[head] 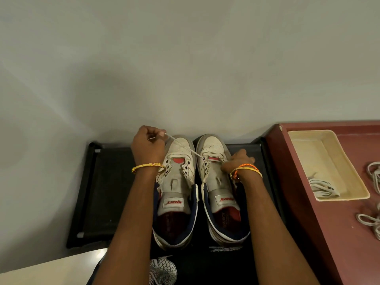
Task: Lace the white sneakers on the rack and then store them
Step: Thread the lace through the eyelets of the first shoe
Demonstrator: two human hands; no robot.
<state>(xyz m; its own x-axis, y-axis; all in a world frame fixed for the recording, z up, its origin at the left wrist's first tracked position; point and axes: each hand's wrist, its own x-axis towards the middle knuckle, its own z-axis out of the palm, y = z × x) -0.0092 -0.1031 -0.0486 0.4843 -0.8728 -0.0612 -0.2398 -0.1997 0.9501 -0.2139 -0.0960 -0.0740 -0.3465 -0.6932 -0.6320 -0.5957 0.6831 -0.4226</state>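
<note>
Two white sneakers [197,188] stand side by side on the black rack [107,192]. Our left hand [149,144] pinches the lace [186,147] taut from the right sneaker's lowest eyelet; our right hand [236,161] grips that sneaker's side. Overpulling risks unequal ends or withdrawing the lace from the eyelet.

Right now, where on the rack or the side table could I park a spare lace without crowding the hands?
The black rack is bare left of the left sneaker. The cream tray is bare in its far half; a lace bundle fills its near corner. Around the right sneaker both hands crowd the taut lace.
</note>
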